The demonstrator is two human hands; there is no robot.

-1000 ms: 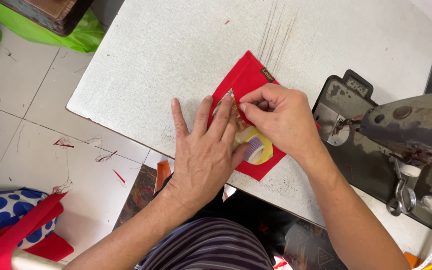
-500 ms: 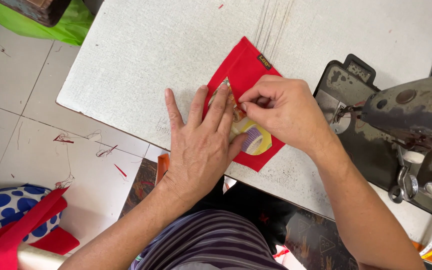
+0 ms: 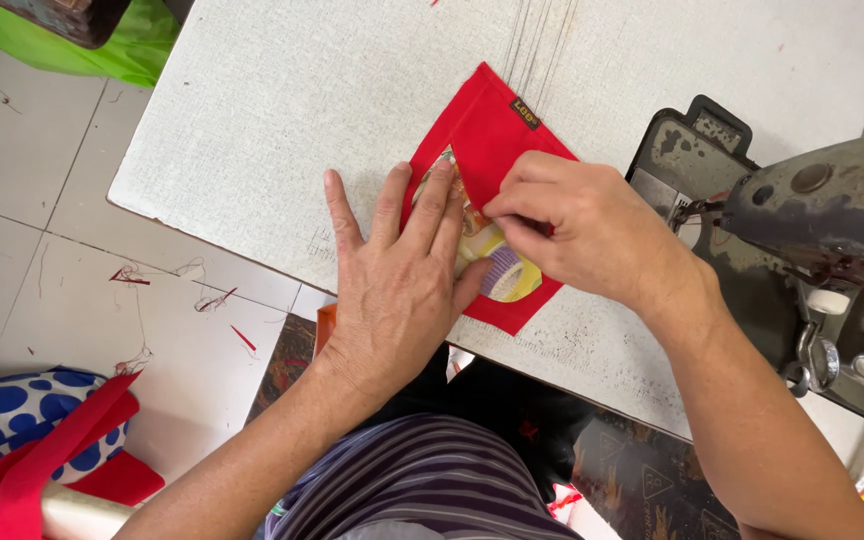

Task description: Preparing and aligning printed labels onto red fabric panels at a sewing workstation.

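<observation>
- The red square fabric piece [image 3: 487,140] lies flat on the pale grey speckled worktop [image 3: 282,110], just left of the dark worn metal sewing machine [image 3: 802,230].
- A yellow and purple printed patch [image 3: 500,268] sits on the red fabric's lower half.
- The left hand [image 3: 397,290] presses flat on the fabric's left edge, fingers spread, grip released.
- The right hand [image 3: 577,225] lies between the fabric and the sewing machine, its grip pinching the fabric's folded edge over the patch.
</observation>
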